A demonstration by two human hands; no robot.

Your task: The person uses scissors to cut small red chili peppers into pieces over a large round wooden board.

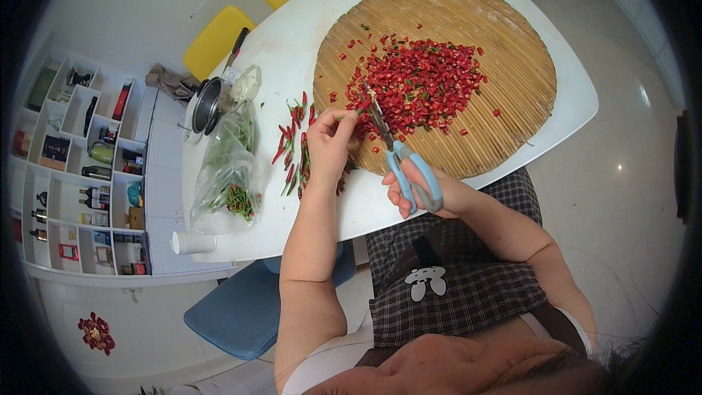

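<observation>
Between the thumb and fingers of my left hand point(333, 137) is a red chili pepper point(363, 107), pinched at the near left edge of a round wooden board point(515, 51). My right hand point(431, 189) grips scissors with light blue handles point(395, 152); their blades reach up beside the chili. A broad heap of chopped red chili point(428, 77) covers the middle of the board. Left of my left hand, whole red chilies with green stems point(290, 143) lie loose on the white table, and some are partly hidden behind that hand and forearm.
A clear plastic bag point(223, 168) with green stems and chilies lies on the table's left. Beyond it are a dark pan point(208, 104) and a knife point(238, 45). A white cup point(194, 242) lies near the front edge. Yellow chairs point(217, 38) and a blue chair point(238, 314) adjoin the table.
</observation>
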